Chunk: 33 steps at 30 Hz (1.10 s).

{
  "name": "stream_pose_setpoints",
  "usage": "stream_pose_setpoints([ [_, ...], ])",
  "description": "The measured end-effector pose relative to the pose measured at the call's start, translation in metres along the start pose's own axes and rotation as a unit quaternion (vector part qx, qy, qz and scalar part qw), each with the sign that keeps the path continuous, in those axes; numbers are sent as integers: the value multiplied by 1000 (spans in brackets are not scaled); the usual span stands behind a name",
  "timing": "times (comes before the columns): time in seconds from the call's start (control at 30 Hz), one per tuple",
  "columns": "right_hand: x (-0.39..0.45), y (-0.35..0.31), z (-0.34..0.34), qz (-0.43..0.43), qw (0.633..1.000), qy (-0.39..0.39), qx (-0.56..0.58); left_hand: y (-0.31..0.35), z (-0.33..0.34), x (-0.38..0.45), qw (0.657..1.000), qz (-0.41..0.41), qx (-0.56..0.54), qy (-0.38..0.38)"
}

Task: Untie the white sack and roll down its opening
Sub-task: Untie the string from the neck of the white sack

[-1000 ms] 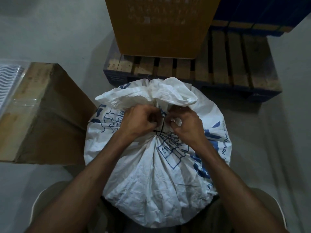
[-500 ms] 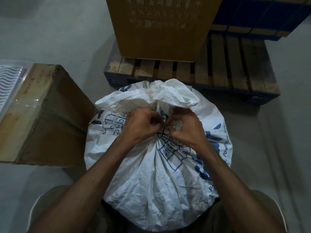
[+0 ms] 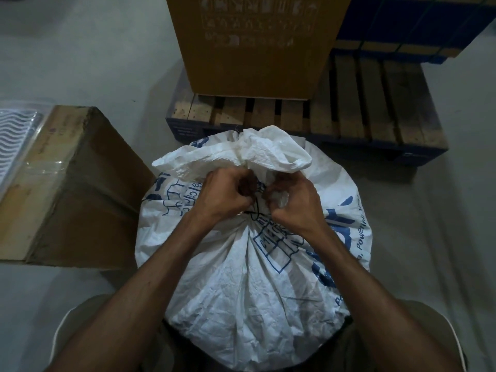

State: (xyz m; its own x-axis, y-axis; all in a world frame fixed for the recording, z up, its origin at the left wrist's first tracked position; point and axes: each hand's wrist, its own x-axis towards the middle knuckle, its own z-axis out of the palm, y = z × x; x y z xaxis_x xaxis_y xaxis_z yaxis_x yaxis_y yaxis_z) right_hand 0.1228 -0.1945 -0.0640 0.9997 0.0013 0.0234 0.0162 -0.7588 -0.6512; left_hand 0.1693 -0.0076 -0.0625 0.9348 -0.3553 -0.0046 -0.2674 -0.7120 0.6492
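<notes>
A cardboard box (image 3: 67, 189) is seen on the floor well to the left of the fingers, with a clear plastic pack (image 3: 16, 138) lying on its far left top. The white sack (image 3: 241, 285) is stood upright in the middle, directly under both hands, its gathered neck still bound by a thin dark cord (image 3: 255, 210). The left hand (image 3: 222, 197) is curled closed at the left side of the neck, its fingers pinched on the cord or the cloth there; which of the two cannot be told. The right hand (image 3: 295, 200) is closed likewise just to the right, almost touching the left, with a bit of crumpled sack cloth held under its fingertips. The loose sack mouth (image 3: 241, 157) is bunched just beyond the fingers. Farther beyond, a wooden pallet (image 3: 375, 116) is seen, with a tall brown carton (image 3: 255, 44) stood on it.
</notes>
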Motion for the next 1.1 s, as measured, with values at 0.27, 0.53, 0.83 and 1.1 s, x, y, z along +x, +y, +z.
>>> stream_pose_setpoints([
  [0.27, 1, 0, 7, 2, 997, -49, -63, 1, -1, 2, 998, 19, 16, -53],
  [0.53, 1, 1, 22, 28, 995, -49, -76, -7, -8, -5, 994, 44, 9, -97],
  [0.83, -3, -5, 7, 47, 993, -93, 46, 6, -14, -23, 994, 63, 22, -84],
  [1.1, -34, -21, -20, 138, 970, -14, 198, 12, -25, -48, 997, 72, -8, -40],
])
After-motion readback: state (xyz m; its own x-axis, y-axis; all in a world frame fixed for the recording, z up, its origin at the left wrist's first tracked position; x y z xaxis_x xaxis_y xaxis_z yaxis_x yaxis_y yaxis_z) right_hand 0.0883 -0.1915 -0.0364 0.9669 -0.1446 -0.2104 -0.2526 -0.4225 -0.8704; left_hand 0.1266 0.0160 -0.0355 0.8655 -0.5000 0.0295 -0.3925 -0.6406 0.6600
